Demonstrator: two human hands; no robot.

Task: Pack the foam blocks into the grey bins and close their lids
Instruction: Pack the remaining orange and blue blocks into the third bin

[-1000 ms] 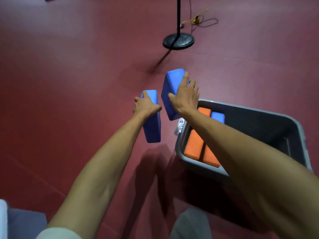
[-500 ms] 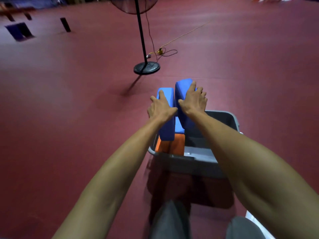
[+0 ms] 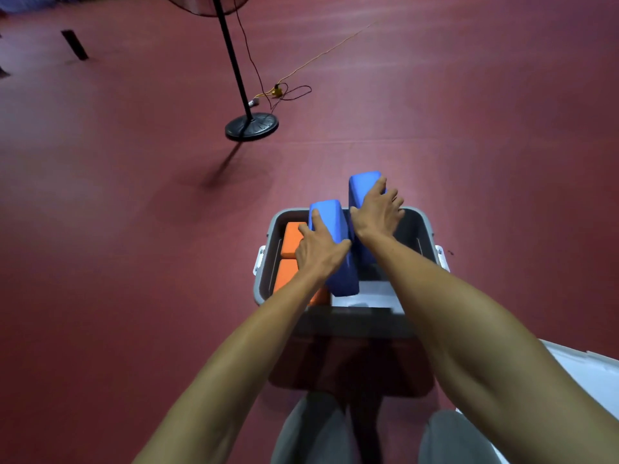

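Head view. The left hand (image 3: 320,252) is clamped on a blue foam block (image 3: 330,214): the fingers are laid over its upper face and the thumb is hooked round its right edge. The right hand (image 3: 376,214) is clamped on a second blue block (image 3: 361,186), with the fingers spread slightly apart across it. Both blocks are held on end, side by side, with their lower ends dipped inside the open grey bin (image 3: 424,229). Whether they touch the bin floor cannot be told. Two orange blocks (image 3: 290,239) are seen lying along the bin's left wall. The bin is set on a red floor (image 3: 134,229). A fan stand base (image 3: 251,127) and a loose cable (image 3: 291,92) are noted well beyond the bin. A white object (image 3: 586,373) is partly seen at lower right.
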